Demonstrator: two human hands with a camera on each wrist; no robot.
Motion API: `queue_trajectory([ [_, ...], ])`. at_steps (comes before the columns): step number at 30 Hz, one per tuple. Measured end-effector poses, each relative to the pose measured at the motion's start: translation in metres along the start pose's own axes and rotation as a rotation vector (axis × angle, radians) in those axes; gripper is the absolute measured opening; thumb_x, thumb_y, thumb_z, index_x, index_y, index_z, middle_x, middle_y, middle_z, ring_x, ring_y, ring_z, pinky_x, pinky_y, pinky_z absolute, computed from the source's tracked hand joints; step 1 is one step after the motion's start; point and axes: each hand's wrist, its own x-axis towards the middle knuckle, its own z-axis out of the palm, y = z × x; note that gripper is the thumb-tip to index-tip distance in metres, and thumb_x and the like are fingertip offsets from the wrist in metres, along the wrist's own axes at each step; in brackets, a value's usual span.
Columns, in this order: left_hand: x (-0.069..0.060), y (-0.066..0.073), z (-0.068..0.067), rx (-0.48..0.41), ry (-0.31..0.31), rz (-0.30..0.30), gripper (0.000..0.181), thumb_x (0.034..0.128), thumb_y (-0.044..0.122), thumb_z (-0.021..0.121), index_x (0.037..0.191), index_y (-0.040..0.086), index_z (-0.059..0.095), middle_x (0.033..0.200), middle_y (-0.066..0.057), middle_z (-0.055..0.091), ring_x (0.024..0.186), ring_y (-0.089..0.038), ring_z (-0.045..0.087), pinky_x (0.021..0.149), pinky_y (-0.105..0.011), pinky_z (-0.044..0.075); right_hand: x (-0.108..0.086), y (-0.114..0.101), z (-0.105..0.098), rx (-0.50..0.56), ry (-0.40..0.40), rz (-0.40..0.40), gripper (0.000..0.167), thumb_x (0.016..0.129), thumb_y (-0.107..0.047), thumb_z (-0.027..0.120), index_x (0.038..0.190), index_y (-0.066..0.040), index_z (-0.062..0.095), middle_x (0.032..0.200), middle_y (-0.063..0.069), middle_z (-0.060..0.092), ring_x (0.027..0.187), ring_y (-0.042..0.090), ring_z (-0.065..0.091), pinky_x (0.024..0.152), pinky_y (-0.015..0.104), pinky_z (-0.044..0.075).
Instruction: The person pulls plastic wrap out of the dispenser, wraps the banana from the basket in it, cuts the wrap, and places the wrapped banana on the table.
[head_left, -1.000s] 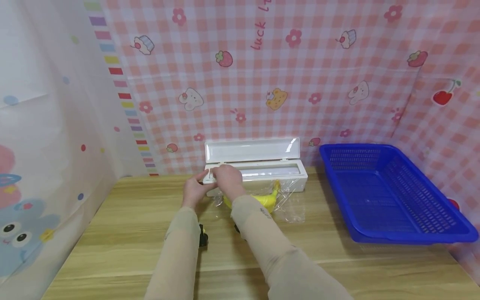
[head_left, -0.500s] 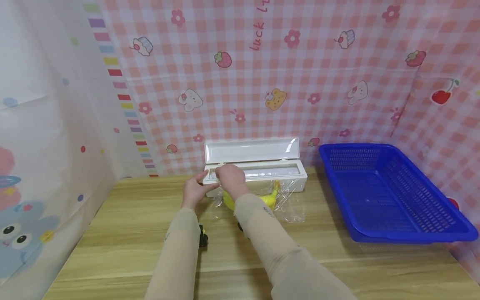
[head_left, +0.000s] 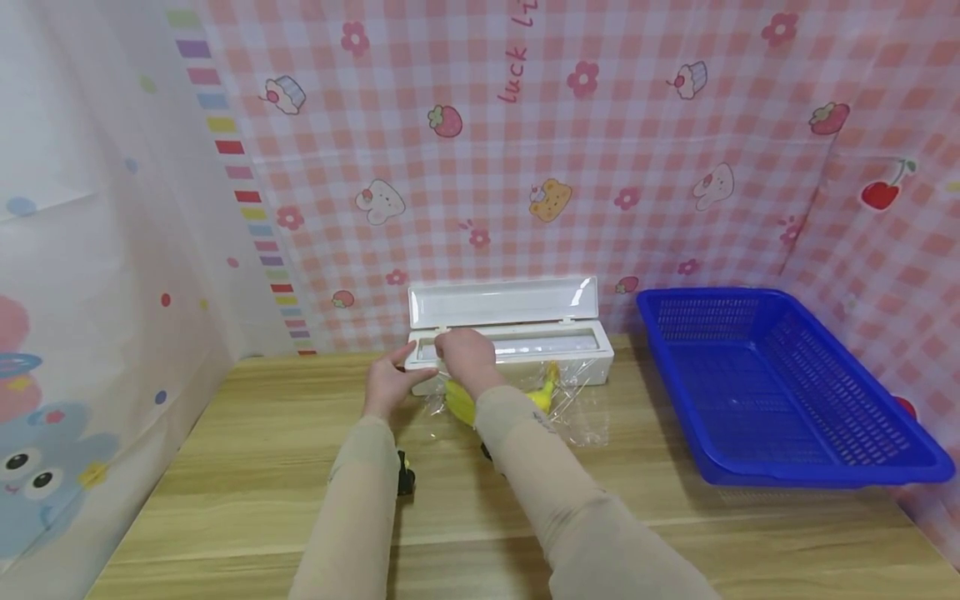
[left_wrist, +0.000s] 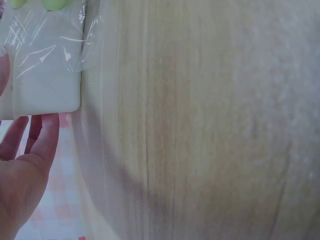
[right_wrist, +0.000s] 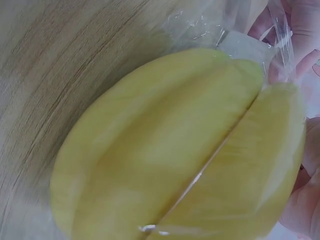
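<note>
A white cling film dispenser (head_left: 525, 373) stands against the back wall with its lid (head_left: 502, 303) raised and a pale roll (head_left: 543, 344) inside. Clear film (head_left: 588, 417) hangs from its front over a bunch of bananas (head_left: 542, 397), which fills much of the right wrist view. My left hand (head_left: 386, 383) holds the dispenser's left end, thumb on the front and fingers on the end face, as the left wrist view shows. My right hand (head_left: 468, 360) is at the dispenser's front rim, above the bananas, its fingers curled. What lies under those fingertips is hidden.
A blue plastic basket (head_left: 708, 450) stands on the right of the wooden table (head_left: 247, 475). Pink checked cloth (head_left: 480, 167) covers the back and right walls, and a white printed sheet (head_left: 112, 275) hangs at the left. A small black piece (head_left: 406, 473) shows by the left wrist.
My right hand has slid a little to the right along the dispenser's front rim. My left hand has stayed at the left end, and the bananas have not visibly moved.
</note>
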Motion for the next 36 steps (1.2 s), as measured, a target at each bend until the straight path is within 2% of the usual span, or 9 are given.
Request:
queue_trajectory([
  [8, 0.000, -0.001, 0.001, -0.001, -0.004, -0.003, 0.070, 0.0745, 0.016, 0.088, 0.137, 0.009, 0.058, 0.139, -0.016, 0.056, 0.102, -0.022, 0.062, 0.075, -0.020, 0.054, -0.001, 0.006, -0.001, 0.008, 0.001, -0.001, 0.014, 0.094, -0.011, 0.061, 0.099, -0.021, 0.069, 0.102, -0.001, 0.069, 0.092, 0.018, 0.062, 0.070, 0.031, 0.054],
  [15, 0.000, -0.001, 0.001, 0.035, 0.017, -0.007, 0.069, 0.0742, 0.018, 0.089, 0.137, 0.011, 0.059, 0.139, -0.016, 0.056, 0.102, -0.021, 0.060, 0.076, -0.021, 0.052, -0.004, 0.012, -0.004, 0.004, -0.005, -0.005, 0.018, 0.092, -0.007, 0.062, 0.101, -0.020, 0.071, 0.104, 0.000, 0.069, 0.093, 0.019, 0.062, 0.072, 0.032, 0.055],
  [23, -0.003, 0.002, 0.000, 0.025, 0.003, -0.014, 0.070, 0.0754, 0.018, 0.088, 0.138, 0.010, 0.057, 0.142, -0.015, 0.054, 0.110, -0.022, 0.059, 0.087, -0.028, 0.053, -0.006, 0.021, -0.010, -0.024, -0.015, -0.032, 0.014, 0.093, -0.008, 0.060, 0.099, -0.017, 0.070, 0.102, 0.000, 0.069, 0.093, 0.020, 0.062, 0.074, 0.032, 0.054],
  [30, -0.003, 0.002, -0.002, 0.040, 0.004, -0.015, 0.071, 0.0755, 0.018, 0.088, 0.139, 0.010, 0.057, 0.142, -0.015, 0.053, 0.109, -0.023, 0.059, 0.088, -0.031, 0.054, -0.009, 0.031, -0.014, 0.071, -0.027, -0.016, 0.011, 0.093, -0.010, 0.060, 0.095, -0.017, 0.069, 0.103, 0.001, 0.069, 0.093, 0.020, 0.061, 0.076, 0.032, 0.052],
  [36, -0.001, 0.002, 0.000, 0.050, 0.006, -0.021, 0.071, 0.0743, 0.020, 0.089, 0.138, 0.013, 0.059, 0.141, -0.014, 0.054, 0.107, -0.022, 0.060, 0.085, -0.030, 0.054, -0.010, 0.036, -0.015, 0.093, -0.022, -0.016, 0.011, 0.089, -0.008, 0.062, 0.091, -0.017, 0.067, 0.101, 0.001, 0.068, 0.088, 0.019, 0.059, 0.075, 0.031, 0.051],
])
